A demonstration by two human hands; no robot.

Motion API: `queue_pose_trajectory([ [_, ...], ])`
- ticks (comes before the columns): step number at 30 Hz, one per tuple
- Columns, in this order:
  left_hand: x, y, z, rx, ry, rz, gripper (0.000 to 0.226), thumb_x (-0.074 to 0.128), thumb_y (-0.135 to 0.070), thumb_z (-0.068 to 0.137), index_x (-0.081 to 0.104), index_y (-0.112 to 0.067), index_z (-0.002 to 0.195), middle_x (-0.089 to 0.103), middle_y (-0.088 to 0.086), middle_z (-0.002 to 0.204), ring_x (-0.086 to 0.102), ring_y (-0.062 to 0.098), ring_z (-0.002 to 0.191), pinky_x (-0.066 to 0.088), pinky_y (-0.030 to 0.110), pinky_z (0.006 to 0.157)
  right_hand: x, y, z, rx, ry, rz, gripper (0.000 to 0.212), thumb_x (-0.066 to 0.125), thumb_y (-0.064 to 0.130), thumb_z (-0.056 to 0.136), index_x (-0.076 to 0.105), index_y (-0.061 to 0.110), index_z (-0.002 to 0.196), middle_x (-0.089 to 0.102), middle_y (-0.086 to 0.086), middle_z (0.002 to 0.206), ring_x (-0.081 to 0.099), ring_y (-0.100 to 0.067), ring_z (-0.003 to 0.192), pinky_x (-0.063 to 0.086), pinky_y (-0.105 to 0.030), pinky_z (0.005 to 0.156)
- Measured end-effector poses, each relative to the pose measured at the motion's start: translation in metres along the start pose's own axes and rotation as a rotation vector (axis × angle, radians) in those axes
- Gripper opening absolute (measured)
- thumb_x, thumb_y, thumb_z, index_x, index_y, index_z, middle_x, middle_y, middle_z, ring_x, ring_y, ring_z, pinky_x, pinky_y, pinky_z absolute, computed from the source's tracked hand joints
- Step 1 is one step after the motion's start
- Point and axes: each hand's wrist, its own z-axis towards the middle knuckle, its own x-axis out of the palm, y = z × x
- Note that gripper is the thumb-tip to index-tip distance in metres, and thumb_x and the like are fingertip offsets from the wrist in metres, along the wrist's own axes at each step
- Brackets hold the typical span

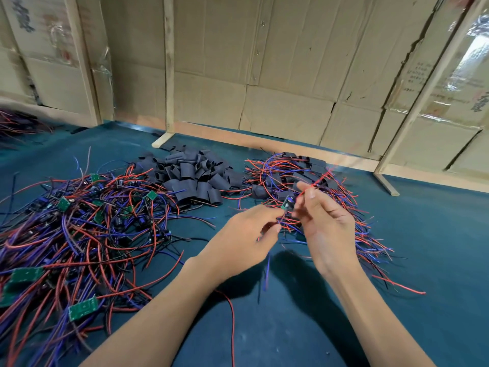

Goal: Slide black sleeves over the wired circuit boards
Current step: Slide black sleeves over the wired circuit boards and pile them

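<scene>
Both your forearms come up from the bottom edge and meet just right of centre frame, over the blue table (397, 260). Your left hand (248, 234) has its fingers curled, pinching the wires that trail below one small circuit board (288, 202); a blue lead and a red lead hang down from it toward the lower middle. Your right hand (322, 218) pinches a red wire (321, 177) that rises from the board toward the upper right. So both hands grip the same wired board, held just above the table, and no sleeve is on it yet.

You appear to be at the preparing step: gathering and straightening one board's leads. Next you will likely need a sleeve from the heap of black sleeves (195, 173) at upper centre, well apart from your hands, which means freeing one hand. Bunch the leads together first so they thread through the tube without snagging.

Bare boards lie tangled in the pile at left (79, 221); the sleeved pile (291, 173) sits just behind your hands.
</scene>
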Motion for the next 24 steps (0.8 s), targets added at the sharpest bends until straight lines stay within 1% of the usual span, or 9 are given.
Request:
queue_pose_trajectory([
  [3,-0.002,0.011,0.001,0.117,-0.042,0.317,0.027,0.051,-0.024,0.096,0.071,-0.018,0.113,0.068,-0.003,0.091,0.058,0.022,0.086,0.045,0.038,0.075,0.0,0.005,0.003,0.02,-0.065,0.048,0.02,0.062,0.022,0.091,0.078,0.015,0.083,0.074,-0.004,0.097,0.062,-0.018,0.081,0.053,-0.036,0.079],
  [6,-0.008,0.028,0.006,-0.133,-0.13,0.534,0.03,0.053,-0.03,0.096,0.069,-0.02,0.12,0.065,0.003,0.106,0.054,0.031,0.102,0.044,0.042,0.083,-0.005,0.012,0.004,0.118,0.011,0.127,0.024,0.049,0.016,0.103,0.068,0.006,0.092,0.071,-0.014,0.096,0.069,-0.029,0.08,0.06,-0.043,0.078],
  [8,-0.007,0.039,0.004,-0.307,-0.066,0.576,0.039,0.052,-0.042,0.097,0.061,-0.025,0.132,0.057,0.001,0.119,0.046,0.029,0.115,0.038,0.04,0.092,-0.004,0.011,0.003,0.183,-0.005,0.048,0.025,0.047,0.018,0.106,0.067,0.009,0.094,0.069,-0.012,0.086,0.065,-0.025,0.067,0.059,-0.037,0.061],
  [10,-0.001,0.049,0.0,-0.367,0.015,0.634,0.049,0.048,-0.055,0.095,0.054,-0.03,0.137,0.05,-0.001,0.125,0.04,0.027,0.118,0.034,0.039,0.096,-0.003,0.007,0.001,0.232,-0.045,-0.037,0.025,0.048,0.023,0.106,0.067,0.012,0.094,0.058,-0.009,0.071,0.049,-0.017,0.049,0.042,-0.025,0.041],
  [12,0.002,0.052,0.001,-0.384,0.078,0.653,0.053,0.047,-0.063,0.092,0.055,-0.032,0.135,0.05,-0.001,0.124,0.04,0.026,0.117,0.033,0.04,0.098,-0.004,0.004,0.001,0.298,-0.023,-0.068,0.029,0.049,0.032,0.105,0.066,0.012,0.096,0.041,-0.003,0.062,0.031,-0.01,0.042,0.024,-0.018,0.038],
  [15,0.005,0.053,0.006,-0.391,0.084,0.637,0.046,0.049,-0.055,0.096,0.056,-0.029,0.133,0.052,0.001,0.123,0.042,0.027,0.116,0.033,0.04,0.098,-0.003,0.007,0.002,0.399,0.045,-0.118,0.049,0.057,0.053,0.094,0.068,0.006,0.104,0.027,0.004,0.062,0.023,-0.009,0.045,0.019,-0.02,0.039],
  [17,0.006,0.053,0.006,-0.417,0.065,0.619,0.041,0.05,-0.049,0.098,0.055,-0.025,0.131,0.051,0.004,0.123,0.044,0.028,0.115,0.034,0.039,0.097,-0.003,0.006,0.003,0.368,0.074,-0.175,0.052,0.067,0.047,0.088,0.068,-0.001,0.109,0.028,0.001,0.064,0.025,-0.011,0.048,0.023,-0.023,0.04],
  [20,0.008,0.05,0.005,-0.483,0.075,0.672,0.043,0.046,-0.052,0.098,0.053,-0.02,0.126,0.056,0.006,0.123,0.047,0.03,0.114,0.037,0.04,0.093,-0.002,0.005,0.0,0.343,0.11,-0.267,0.035,0.068,0.025,0.093,0.067,-0.006,0.11,0.046,-0.002,0.069,0.029,-0.011,0.049,0.03,-0.023,0.041],
  [24,0.004,0.046,0.008,-0.472,0.085,0.699,0.036,0.048,-0.044,0.099,0.048,-0.017,0.123,0.064,0.005,0.118,0.05,0.03,0.11,0.037,0.039,0.09,-0.001,0.0,-0.001,0.429,0.122,-0.268,0.041,0.057,0.033,0.102,0.068,-0.007,0.109,0.028,0.002,0.062,0.027,-0.013,0.051,0.029,-0.024,0.043],
])
